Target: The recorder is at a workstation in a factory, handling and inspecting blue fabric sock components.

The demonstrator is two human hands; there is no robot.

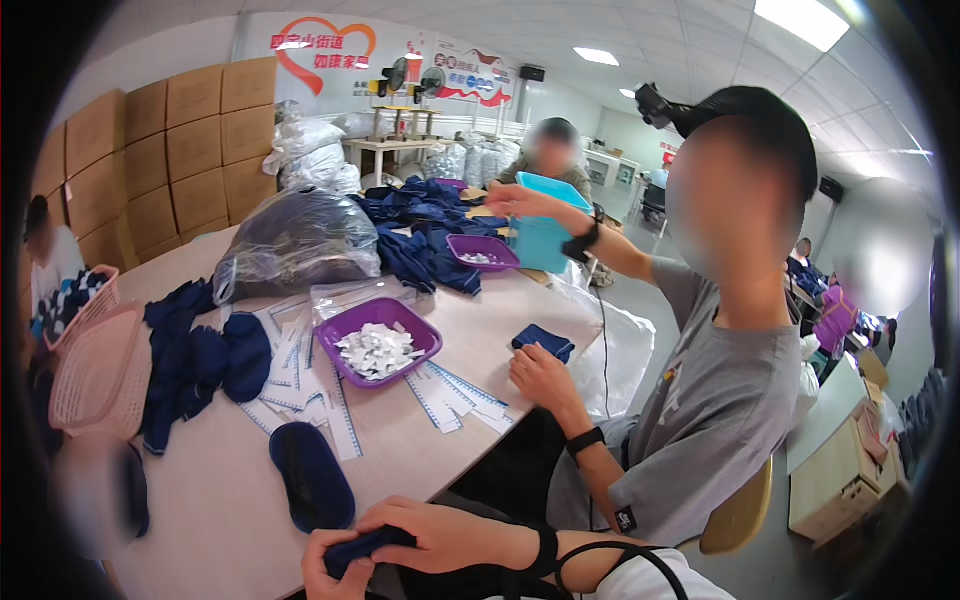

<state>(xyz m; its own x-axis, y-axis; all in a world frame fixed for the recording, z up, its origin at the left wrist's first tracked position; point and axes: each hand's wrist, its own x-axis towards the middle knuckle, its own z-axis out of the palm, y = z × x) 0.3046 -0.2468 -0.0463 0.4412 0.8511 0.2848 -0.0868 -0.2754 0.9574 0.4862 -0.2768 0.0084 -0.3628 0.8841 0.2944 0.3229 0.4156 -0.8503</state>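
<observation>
Your hands: at the bottom middle, your left hand [335,572] and right hand [440,533] are close together, both squeezed on one dark blue cloth piece [362,546].
Just above: a dark blue pad [311,476] lies flat on the table [220,520], alone.
Middle: a purple tray [378,341] holds small white tags; long white strips [450,395] lie beside it.
Left: a heap of blue cloth [200,360] waits near a pink basket [95,375].
Right: a neighbour's hand [540,375] rests by another blue piece [544,341].
Far: a blue bin [545,232], more cloth.
How far: it looks like a lot is left.
</observation>
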